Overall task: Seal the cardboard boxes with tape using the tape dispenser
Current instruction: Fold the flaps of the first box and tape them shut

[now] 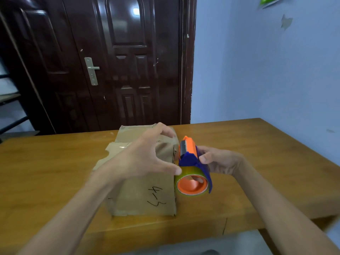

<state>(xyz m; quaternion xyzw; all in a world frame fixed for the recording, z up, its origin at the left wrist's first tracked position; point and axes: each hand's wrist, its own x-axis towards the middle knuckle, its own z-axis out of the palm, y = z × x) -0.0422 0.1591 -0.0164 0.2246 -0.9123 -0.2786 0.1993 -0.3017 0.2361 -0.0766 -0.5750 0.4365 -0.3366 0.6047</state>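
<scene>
A brown cardboard box (145, 196) stands on the wooden table (257, 162), with "4-3" written on its near side. A loose flap sticks out at its top left. My left hand (147, 155) hovers over the box top with fingers spread, the thumb tip touching the tape roll. My right hand (217, 160) grips the blue and orange tape dispenser (191, 162) against the box's right top edge. The dispenser holds a roll of clear tape with an orange core, and its metal blade faces the box.
A dark wooden door (119, 61) with a metal handle stands behind the table. A pale blue wall (266, 70) lies to the right. The table's near edge runs just below the box, and a dark shelf frame shows at the far left.
</scene>
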